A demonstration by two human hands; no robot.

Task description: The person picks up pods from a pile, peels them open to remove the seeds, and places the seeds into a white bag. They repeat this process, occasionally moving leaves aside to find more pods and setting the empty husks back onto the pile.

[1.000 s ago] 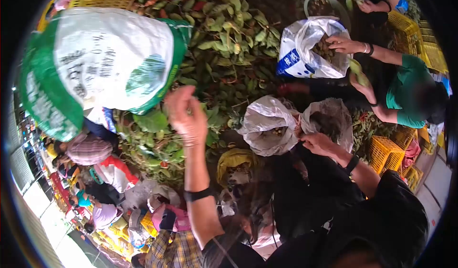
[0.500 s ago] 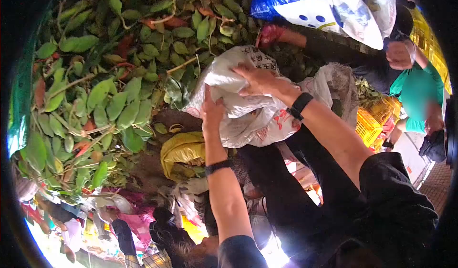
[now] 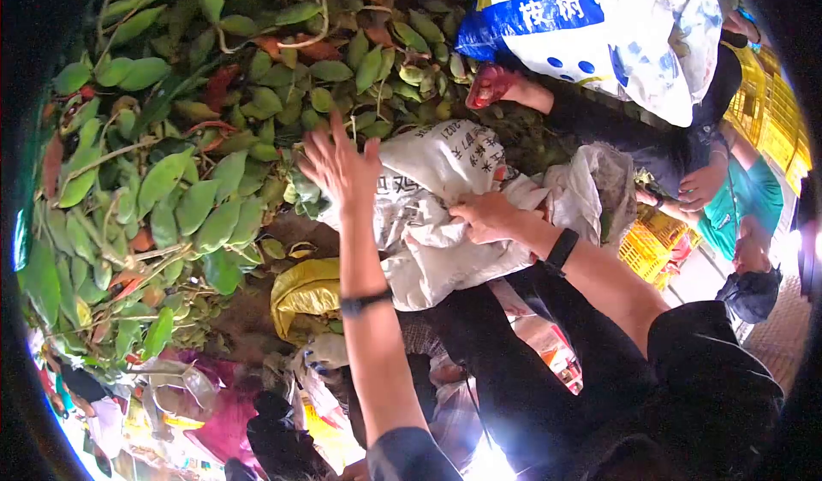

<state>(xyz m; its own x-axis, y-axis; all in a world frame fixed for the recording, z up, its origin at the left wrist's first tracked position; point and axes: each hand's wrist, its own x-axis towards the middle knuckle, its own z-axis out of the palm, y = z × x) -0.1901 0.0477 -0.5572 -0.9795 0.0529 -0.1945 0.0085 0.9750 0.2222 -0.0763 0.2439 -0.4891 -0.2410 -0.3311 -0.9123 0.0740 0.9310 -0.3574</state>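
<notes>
My left hand (image 3: 341, 162) is open with its fingers spread, over the edge of the leafy pile (image 3: 197, 198) beside a white woven sack (image 3: 428, 160). Closed on a fold of that sack is my right hand (image 3: 490, 216). The sack is crumpled, with dark printed characters on its upper side, and lies across the front of my dark trousers. What is inside it cannot be seen. Some green leaves lie just under my left wrist.
A yellow sack (image 3: 300, 297) lies below the pile. At the top right are a blue and white bag (image 3: 591, 27) and a red-gloved hand (image 3: 488, 87). Yellow crates (image 3: 655, 241) and a person in green (image 3: 741, 203) are at the right, other people at the lower left.
My left hand has come off the sack and moved up and left, fingers spread. My right hand has moved down and now pinches the sack, whose printed side shows more.
</notes>
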